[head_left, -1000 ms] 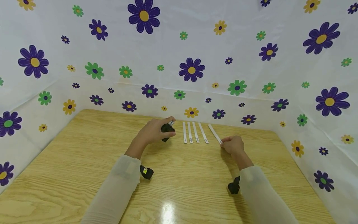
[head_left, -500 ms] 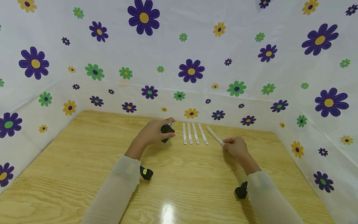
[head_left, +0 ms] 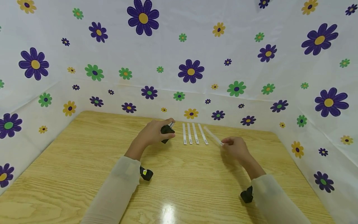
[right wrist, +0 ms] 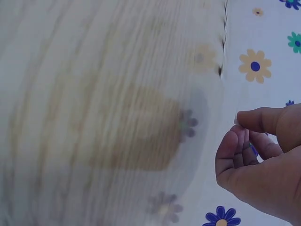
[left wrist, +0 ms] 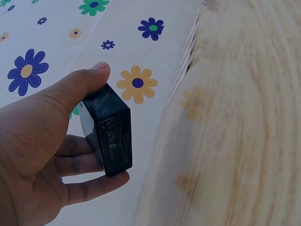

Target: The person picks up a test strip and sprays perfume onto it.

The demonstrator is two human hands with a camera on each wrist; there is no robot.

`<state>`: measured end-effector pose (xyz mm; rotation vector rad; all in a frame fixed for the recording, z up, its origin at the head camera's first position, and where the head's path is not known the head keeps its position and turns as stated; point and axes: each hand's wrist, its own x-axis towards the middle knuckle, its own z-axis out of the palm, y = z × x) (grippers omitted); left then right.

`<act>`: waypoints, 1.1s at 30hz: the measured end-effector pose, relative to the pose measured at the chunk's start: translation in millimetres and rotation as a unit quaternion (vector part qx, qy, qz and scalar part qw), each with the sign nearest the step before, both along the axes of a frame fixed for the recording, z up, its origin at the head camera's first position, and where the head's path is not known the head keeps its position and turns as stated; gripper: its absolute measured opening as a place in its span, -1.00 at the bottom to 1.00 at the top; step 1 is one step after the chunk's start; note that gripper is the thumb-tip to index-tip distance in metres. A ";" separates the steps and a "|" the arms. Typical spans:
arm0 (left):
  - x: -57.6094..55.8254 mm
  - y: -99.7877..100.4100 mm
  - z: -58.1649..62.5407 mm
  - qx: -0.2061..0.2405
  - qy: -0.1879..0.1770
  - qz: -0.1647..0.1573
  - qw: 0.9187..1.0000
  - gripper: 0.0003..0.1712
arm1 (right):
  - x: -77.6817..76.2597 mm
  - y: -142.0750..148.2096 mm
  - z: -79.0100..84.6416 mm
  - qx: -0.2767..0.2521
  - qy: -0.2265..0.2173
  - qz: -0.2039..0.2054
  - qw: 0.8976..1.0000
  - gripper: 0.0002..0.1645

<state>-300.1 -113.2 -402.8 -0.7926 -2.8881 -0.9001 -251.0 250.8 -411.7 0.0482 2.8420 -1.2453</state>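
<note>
My left hand [head_left: 152, 132] grips a small black bottle-like block [left wrist: 115, 136] between thumb and fingers. Raised lettering marks its dark face in the left wrist view; in the head view a silvery part shows at its top. My right hand [head_left: 236, 147] pinches the near end of a thin white paper strip [head_left: 213, 135], which slants away to the left, its far end blurred. Only a sliver of that strip shows at the fingertips in the right wrist view. Left of it several similar white strips [head_left: 195, 133] lie side by side, with small print on their near ends.
The wooden table [head_left: 179, 174] carries the strips near its back edge. A white cloth with printed flowers [head_left: 156, 56] rises behind and on both sides. Black wrist cameras [head_left: 247, 194] hang under both forearms.
The far end of the pinched strip has swung left towards the strips on the table. My right forearm has shifted to the right. My left hand and the black block hold still.
</note>
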 end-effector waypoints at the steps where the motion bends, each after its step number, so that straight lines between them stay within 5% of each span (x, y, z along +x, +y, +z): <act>1: 0.2 -0.2 0.0 0.000 0.000 0.000 1.000 -0.29 | 0.3 -2.1 0.8 0.000 0.003 0.006 1.000 -0.74; 33: 0.5 -0.3 -1.5 -0.006 -0.004 -0.001 1.000 -0.24 | -0.5 -74.1 10.1 -0.089 0.022 0.073 0.993 -0.79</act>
